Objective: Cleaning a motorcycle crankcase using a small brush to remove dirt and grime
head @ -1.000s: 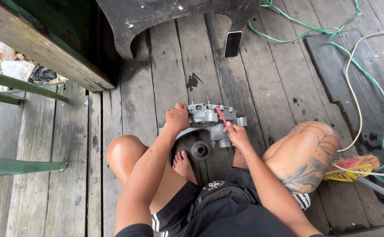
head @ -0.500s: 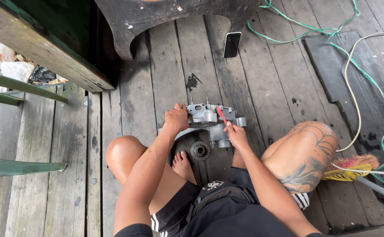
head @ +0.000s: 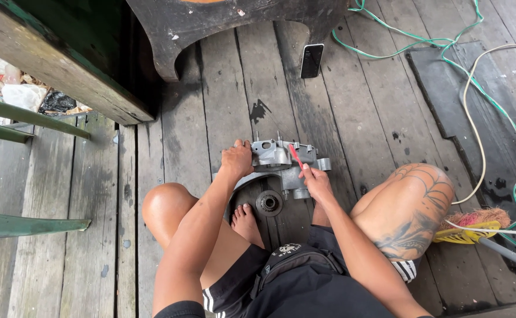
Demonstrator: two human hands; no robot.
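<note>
A grey metal engine casing (head: pixel 277 160) lies on the wooden plank floor (head: pixel 210 106) between my knees. My left hand (head: pixel 237 160) grips its left edge. My right hand (head: pixel 315 181) holds a thin red-handled tool (head: pixel 295 156) whose tip rests on the top of the casing. A round dark gear-like part (head: pixel 268 203) sits just below the casing, beside my bare foot (head: pixel 246 222).
A black phone (head: pixel 312 60) lies on the planks ahead. Green and white cables (head: pixel 476 88) loop at the right over a dark mat (head: pixel 464 112). A yellow-and-pink broom head (head: pixel 470 227) lies by my right knee. Dark wooden furniture (head: pixel 222 29) stands ahead, green rails (head: pixel 28 118) at left.
My hands and the casing stay nearly where they were; the red tool has shifted only slightly on the casing top.
</note>
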